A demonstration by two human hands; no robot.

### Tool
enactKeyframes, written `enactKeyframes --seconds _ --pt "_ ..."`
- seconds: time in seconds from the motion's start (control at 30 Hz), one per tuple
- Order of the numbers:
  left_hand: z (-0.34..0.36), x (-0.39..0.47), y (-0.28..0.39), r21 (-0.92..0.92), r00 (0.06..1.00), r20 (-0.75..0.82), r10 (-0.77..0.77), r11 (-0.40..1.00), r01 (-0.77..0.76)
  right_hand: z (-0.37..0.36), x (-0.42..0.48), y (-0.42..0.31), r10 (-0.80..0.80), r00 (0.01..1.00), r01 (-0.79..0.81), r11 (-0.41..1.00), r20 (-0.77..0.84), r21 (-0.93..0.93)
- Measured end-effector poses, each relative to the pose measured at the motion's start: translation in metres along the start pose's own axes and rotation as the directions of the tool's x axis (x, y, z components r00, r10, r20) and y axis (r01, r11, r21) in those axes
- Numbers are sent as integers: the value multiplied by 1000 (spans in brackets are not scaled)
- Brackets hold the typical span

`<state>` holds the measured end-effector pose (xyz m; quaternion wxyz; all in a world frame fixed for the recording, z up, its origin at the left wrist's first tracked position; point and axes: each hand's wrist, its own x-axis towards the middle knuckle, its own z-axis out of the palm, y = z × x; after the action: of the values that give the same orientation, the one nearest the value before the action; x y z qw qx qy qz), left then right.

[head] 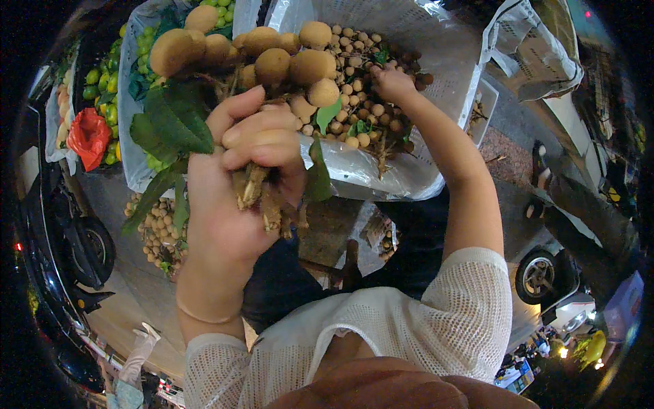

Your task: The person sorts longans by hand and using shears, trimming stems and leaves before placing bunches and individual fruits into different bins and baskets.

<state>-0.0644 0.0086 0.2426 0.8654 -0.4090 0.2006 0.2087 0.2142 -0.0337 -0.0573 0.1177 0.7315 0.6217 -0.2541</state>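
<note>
My left hand (pixel 250 148) is closed around the cut stems of a bunch of longans (pixel 272 66), raised close to the camera. The round tan fruits spread above my fingers, and dark green leaves (pixel 176 117) hang at the left of the bunch. Stem ends poke out below my fist. Farther off, my right hand (pixel 392 83) reaches into a plastic-lined crate (pixel 378 179) among many loose and clustered longans (pixel 357 94). Its fingertips touch the fruit there; whether they grip any is too small to tell.
Left of the crate stands a lined bin of green fruit (pixel 148 41), then green-yellow citrus (pixel 104 97) with a red plastic bag (pixel 89 138). More longans (pixel 161 230) lie low at left. A white sack (pixel 531 46) is at upper right. Motorbike wheels (pixel 536 276) flank both sides.
</note>
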Motion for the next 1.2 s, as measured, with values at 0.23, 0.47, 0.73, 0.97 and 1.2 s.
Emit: enactKeyframes --seconds 0.23,0.47,0.73,0.97,1.2 --pt "0 -1 0 54 1000 -11 -10 998 11 -19 9 40 163 943 -63 943 -289 328" --pt "-3 1 5 25 1000 21 -18 1000 18 -25 29 12 259 942 -204 947 216 -246" --pt "-1 2 4 64 999 16 -30 998 29 -14 24 37 302 927 -157 849 -222 504" --pt "-2 6 3 83 1000 -18 -20 996 22 4 21 -27 -112 988 123 988 -109 97" --pt "-2 13 5 90 1000 10 -3 996 2 34 40 -42 -47 991 38 997 -124 -72"
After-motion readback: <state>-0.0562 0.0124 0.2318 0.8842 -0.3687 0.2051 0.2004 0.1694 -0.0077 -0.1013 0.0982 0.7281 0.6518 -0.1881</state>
